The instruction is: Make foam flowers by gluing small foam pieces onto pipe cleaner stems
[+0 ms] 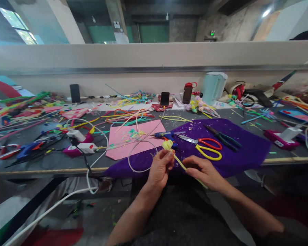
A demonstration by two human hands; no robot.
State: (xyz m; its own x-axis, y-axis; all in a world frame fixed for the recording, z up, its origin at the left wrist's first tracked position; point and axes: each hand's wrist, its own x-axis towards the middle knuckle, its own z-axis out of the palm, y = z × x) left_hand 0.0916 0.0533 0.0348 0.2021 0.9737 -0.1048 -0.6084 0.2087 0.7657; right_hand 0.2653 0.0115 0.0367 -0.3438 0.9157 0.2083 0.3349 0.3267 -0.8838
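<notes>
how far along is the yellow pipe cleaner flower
Done: one end of the yellow pipe cleaner is curled into a small bud. In hand: left hand pinches below the bud, right hand holds the stem. Left: the stem is bare, and the scissors lie unused.

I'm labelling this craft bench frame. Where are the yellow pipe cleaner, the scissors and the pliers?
yellow pipe cleaner (167,145), head view, on its coiled tip above the left hand.
scissors (208,151), head view, on the red and yellow handles.
pliers (222,137), head view, on the dark handles.

Fuzzy yellow pipe cleaner (178,160); matt purple felt (246,150); glossy plastic scissor handles (210,150).
</notes>
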